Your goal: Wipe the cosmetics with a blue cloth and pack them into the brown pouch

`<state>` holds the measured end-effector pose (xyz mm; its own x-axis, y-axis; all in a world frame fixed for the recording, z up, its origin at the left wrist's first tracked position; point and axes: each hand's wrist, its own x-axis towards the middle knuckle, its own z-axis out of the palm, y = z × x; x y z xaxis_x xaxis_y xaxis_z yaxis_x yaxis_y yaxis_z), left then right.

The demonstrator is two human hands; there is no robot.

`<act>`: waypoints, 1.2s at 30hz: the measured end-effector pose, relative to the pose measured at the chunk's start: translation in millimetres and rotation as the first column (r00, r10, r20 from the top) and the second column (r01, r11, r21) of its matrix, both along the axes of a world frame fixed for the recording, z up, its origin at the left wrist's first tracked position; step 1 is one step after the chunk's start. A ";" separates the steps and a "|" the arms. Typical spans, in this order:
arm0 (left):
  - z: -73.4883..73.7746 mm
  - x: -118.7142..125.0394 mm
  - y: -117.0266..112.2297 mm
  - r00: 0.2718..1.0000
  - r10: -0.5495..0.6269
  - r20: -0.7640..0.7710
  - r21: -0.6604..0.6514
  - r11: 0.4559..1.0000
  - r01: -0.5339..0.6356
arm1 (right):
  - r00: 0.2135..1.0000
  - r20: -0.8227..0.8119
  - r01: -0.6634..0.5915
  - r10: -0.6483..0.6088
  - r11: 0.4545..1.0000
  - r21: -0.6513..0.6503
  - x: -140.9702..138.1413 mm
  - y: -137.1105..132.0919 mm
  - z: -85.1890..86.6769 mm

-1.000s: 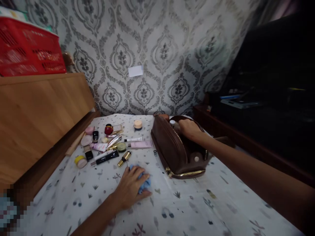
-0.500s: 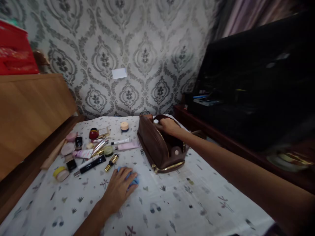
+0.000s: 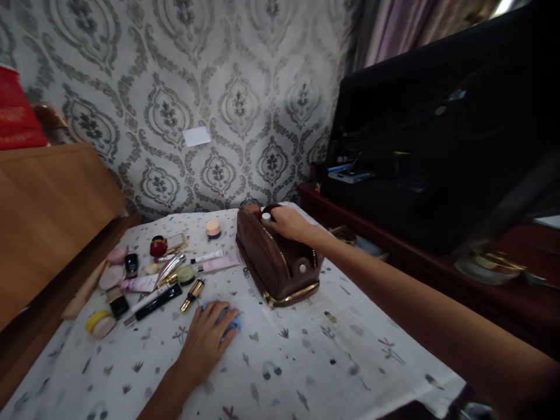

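Note:
A brown makeup bag (image 3: 258, 256) with gold zips stands on the patterned cloth, its top unzipped. My right hand (image 3: 291, 224) reaches inside, near a white-capped item (image 3: 266, 216); the fingers are hidden by the hand and the bag. My left hand (image 3: 210, 329) rests on the tablecloth, its fingers curled over a crumpled blue cloth (image 3: 233, 322). A gold and black lipstick (image 3: 192, 296) lies just beyond that hand. Left of the bag are a pink tube (image 3: 219, 263), a small white tube (image 3: 207, 256) and a jar with a peach lid (image 3: 213, 228).
More cosmetics lie to the left: a black tube (image 3: 158, 302), a green round pot (image 3: 185, 275), a dark red jar (image 3: 158, 245), a yellow-rimmed jar (image 3: 100, 324). A wooden cabinet (image 3: 56, 216) borders the left. A large black screen (image 3: 415, 128) stands on the right.
The view has turned slightly right, so everything sits further left in the picture. My left hand stays on the blue cloth, and my right hand is still inside the bag.

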<state>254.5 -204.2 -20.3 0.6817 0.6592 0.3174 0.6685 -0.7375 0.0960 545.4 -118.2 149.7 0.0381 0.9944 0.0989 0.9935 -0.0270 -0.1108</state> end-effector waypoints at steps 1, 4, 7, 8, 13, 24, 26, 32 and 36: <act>1.5 0.6 -0.6 1.000 0.007 -0.007 -0.003 1.000 -0.007 | 1.000 0.000 -0.002 0.002 0.999 0.047 -3.8 -6.3 4.1; 4.8 1.2 -1.0 1.000 0.020 -0.021 -0.014 1.000 -0.020 | 0.992 -0.089 -0.051 0.084 0.943 0.329 -21.0 -31.1 6.5; 5.3 0.0 1.1 1.000 0.009 -0.020 -0.023 1.000 -0.010 | 0.880 -0.213 -0.206 0.425 0.744 0.635 -48.9 -56.9 -18.6; 4.8 -0.6 2.3 1.000 0.003 -0.013 -0.020 1.000 -0.003 | 0.811 -0.211 -0.272 0.545 0.672 0.688 -60.0 -63.2 -33.6; -2.5 -4.7 11.0 0.995 0.045 0.090 0.034 0.998 -0.048 | 0.618 -0.275 -0.463 0.736 0.624 0.629 -109.7 -66.6 -122.8; 0.5 -38.1 36.3 0.909 0.330 0.254 0.108 0.925 -0.365 | 0.818 -0.394 -0.312 0.419 0.899 0.307 -158.7 -10.5 -180.6; 1.1 -45.8 42.1 0.890 0.372 0.263 0.122 0.903 -0.413 | 0.843 -0.379 -0.276 0.382 0.912 0.305 -164.3 -4.8 -183.9; -6.7 -54.7 53.5 0.882 0.408 0.238 0.167 0.877 -0.450 | 0.879 -0.360 -0.216 0.312 0.935 0.282 -169.0 1.7 -193.5; -9.2 -54.7 55.8 0.896 0.387 0.218 0.167 0.890 -0.425 | 0.878 -0.359 -0.232 0.316 0.937 0.260 -166.6 0.4 -193.0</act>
<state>199.9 -148.5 -29.5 0.2896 0.7730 0.5644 0.8998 -0.4210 0.1148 378.9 -117.8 -43.3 -0.1554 0.9299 0.3333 0.8321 0.3050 -0.4632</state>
